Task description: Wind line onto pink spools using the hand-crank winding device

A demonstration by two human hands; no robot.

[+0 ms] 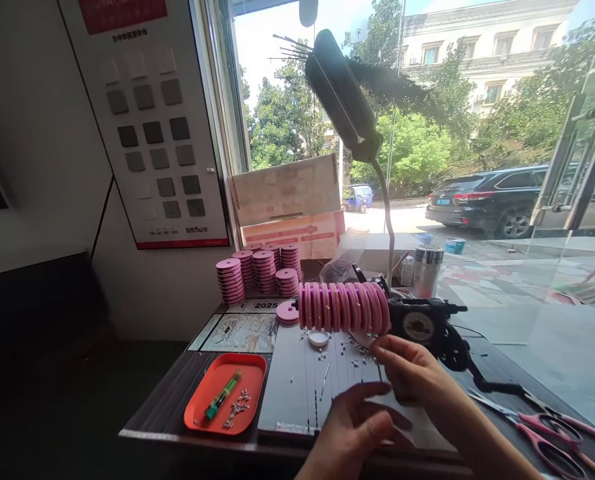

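Observation:
A row of pink foam line spools point(344, 307) sits side by side on the shaft of a black hand-cranked winder point(420, 325). Thin fishing lines point(307, 380) hang from them across a pale board point(284, 393). My right hand point(410, 370) is closed in a pinch just under the rightmost spool, with a dark thin line showing below its fingertips. Lower and to the left, my left hand point(352, 427) has its fingers apart near that line; I cannot see anything held in it. Small silvery beads point(354, 363), a white round lid point(318, 339) and a thin metal tool point(325, 380) lie on the board.
An orange tray point(192, 413) at left holds a green-yellow tube point(222, 395) and small metal pieces. Stacked pink spools point(264, 270) stand behind. Pink-handled scissors point(547, 427) lie at right. A lamp point(344, 97) rises over the table before a window; a metal canister point(427, 270) stands behind the winder.

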